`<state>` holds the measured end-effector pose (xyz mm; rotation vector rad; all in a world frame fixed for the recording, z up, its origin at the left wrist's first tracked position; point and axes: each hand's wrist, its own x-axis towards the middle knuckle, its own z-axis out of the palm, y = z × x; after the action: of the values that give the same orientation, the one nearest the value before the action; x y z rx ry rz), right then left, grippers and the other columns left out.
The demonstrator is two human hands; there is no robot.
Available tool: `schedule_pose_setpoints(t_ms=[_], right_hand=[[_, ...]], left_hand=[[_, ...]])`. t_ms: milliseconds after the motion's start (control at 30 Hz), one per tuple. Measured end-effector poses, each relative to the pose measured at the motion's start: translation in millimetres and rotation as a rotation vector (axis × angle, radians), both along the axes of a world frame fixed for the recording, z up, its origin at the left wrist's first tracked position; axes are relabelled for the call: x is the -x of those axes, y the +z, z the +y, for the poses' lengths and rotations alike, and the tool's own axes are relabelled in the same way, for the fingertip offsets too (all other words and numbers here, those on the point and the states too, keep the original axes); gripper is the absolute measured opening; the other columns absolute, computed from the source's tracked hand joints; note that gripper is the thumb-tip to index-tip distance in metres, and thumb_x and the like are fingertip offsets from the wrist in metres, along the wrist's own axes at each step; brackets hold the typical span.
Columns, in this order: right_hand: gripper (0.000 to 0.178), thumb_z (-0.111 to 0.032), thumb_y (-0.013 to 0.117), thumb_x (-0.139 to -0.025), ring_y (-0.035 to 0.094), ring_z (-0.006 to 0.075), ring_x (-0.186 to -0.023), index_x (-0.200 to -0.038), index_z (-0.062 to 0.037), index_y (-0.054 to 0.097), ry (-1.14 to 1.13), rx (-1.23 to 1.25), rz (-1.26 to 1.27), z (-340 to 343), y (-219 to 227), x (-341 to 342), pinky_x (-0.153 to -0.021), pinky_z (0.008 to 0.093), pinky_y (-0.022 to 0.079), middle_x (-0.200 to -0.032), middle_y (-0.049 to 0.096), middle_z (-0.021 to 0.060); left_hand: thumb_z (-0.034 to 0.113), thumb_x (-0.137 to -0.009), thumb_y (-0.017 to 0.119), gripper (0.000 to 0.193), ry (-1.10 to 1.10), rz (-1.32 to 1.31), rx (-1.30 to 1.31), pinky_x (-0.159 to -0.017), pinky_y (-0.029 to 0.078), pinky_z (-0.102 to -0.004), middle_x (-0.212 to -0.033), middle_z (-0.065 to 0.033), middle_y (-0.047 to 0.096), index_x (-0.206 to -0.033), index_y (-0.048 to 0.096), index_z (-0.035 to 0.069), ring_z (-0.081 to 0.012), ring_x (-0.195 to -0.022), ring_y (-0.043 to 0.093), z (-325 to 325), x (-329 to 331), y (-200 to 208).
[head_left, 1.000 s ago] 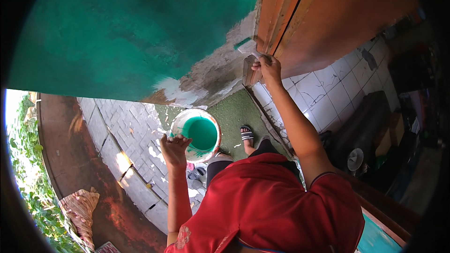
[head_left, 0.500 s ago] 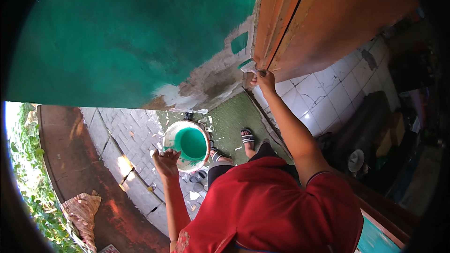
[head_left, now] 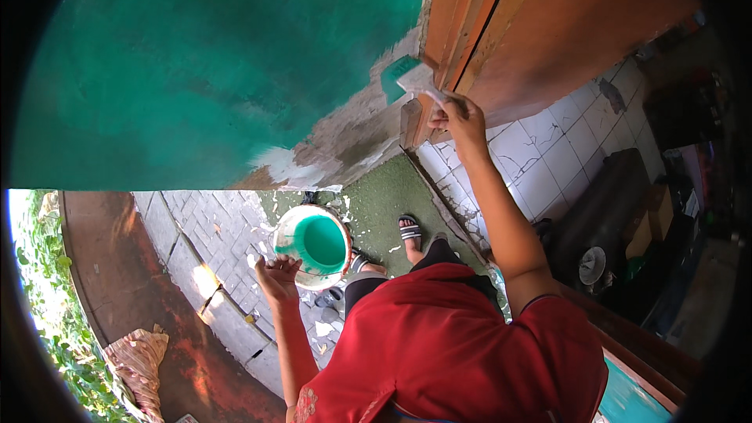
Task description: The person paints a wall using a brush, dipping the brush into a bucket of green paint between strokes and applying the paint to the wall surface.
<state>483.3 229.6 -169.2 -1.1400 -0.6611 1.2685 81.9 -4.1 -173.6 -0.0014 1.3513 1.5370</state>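
Observation:
My right hand [head_left: 464,124] grips the pale handle of a wide paintbrush [head_left: 421,83] near the door frame. Green paint coats the brush's bristle end, which is at a fresh green patch [head_left: 389,84] on the bare grey strip of the wall [head_left: 211,70]; whether the bristles touch it I cannot tell. My left hand [head_left: 279,277] hangs in front of the near left rim of a white bucket [head_left: 342,272] with green paint inside. Its fingers are loosely curled with the thumb apart, and nothing shows in them.
The brown wooden door frame [head_left: 464,12] borders the painted wall. Right of it lies a cracked white tile floor [head_left: 540,137] behind a raised threshold. My sandalled feet [head_left: 409,229] stand on a green floor strewn with paint flakes. A crumpled cloth [head_left: 139,360] lies on the reddish ledge at left.
My right hand has lifted slightly and moved right, bringing the paintbrush up from the wall's lower corner to the green patch. My left hand stays nearly in place.

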Motion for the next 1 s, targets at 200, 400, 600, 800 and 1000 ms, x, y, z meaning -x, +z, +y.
schedule_pose_setpoints(t_ms=[200, 400, 600, 800, 1000], right_hand=[[0.027, -0.012, 0.052, -0.091, 0.067, 0.0192, -0.061, -0.105, 0.0099, 0.056, -0.007, 0.205, -0.319, 17.8, -118.7, 15.5, -0.055, 0.0288, 0.057, -0.078, 0.064, 0.0139], [0.031, -0.013, 0.051, -0.089, 0.07, 0.0253, -0.061, -0.11, 0.0093, 0.057, -0.023, 0.166, -0.459, 42.0, -128.8, 25.3, -0.055, 0.0303, 0.055, -0.078, 0.066, 0.0174], [0.027, -0.008, 0.051, -0.092, 0.066, 0.0173, -0.063, -0.112, 0.0073, 0.057, -0.07, -0.055, -0.258, 20.9, -76.2, 22.8, -0.057, 0.0282, 0.058, -0.085, 0.064, 0.0136], [0.028, -0.012, 0.052, -0.091, 0.066, 0.0182, -0.061, -0.107, 0.0105, 0.056, -0.037, 0.246, -0.246, 4.6, -134.0, 10.5, -0.054, 0.028, 0.058, -0.079, 0.063, 0.0143], [0.031, -0.017, 0.049, -0.091, 0.068, 0.0232, -0.056, -0.097, 0.0116, 0.058, -0.034, 0.255, -0.365, 26.0, -177.5, 21.7, -0.051, 0.0306, 0.055, -0.069, 0.064, 0.0173]], left_hand=[[0.036, -0.092, 0.051, 0.031, 0.007, 0.017, 0.031, -0.074, 0.052, -0.0511, -0.076, -0.0128, 0.055, -0.081, 0.038, 0.009, -0.0293, -0.07, 0.058, 7.8, -4.3, 8.9], [0.037, -0.092, 0.051, 0.032, -0.01, 0.05, 0.009, -0.073, 0.053, -0.0498, -0.076, -0.0125, 0.056, -0.09, 0.038, 0.008, -0.029, -0.07, 0.058, 6.9, -3.8, 11.9], [0.038, -0.092, 0.051, 0.036, 0.014, 0.045, 0.018, -0.072, 0.054, -0.05, -0.076, -0.0121, 0.057, -0.102, 0.035, 0.008, -0.0277, -0.069, 0.059, -3.9, 4.3, 0.4], [0.039, -0.092, 0.051, 0.035, 0.015, 0.043, 0.03, -0.072, 0.054, -0.0508, -0.077, -0.0126, 0.058, -0.1, 0.034, 0.009, -0.029, -0.069, 0.06, -4.3, 6.9, -5.9], [0.039, -0.091, 0.053, 0.03, 0.022, 0.037, 0.048, -0.071, 0.054, -0.0476, -0.079, -0.0125, 0.062, -0.092, 0.039, 0.012, -0.027, -0.07, 0.062, -9.4, 8.0, -0.5]])
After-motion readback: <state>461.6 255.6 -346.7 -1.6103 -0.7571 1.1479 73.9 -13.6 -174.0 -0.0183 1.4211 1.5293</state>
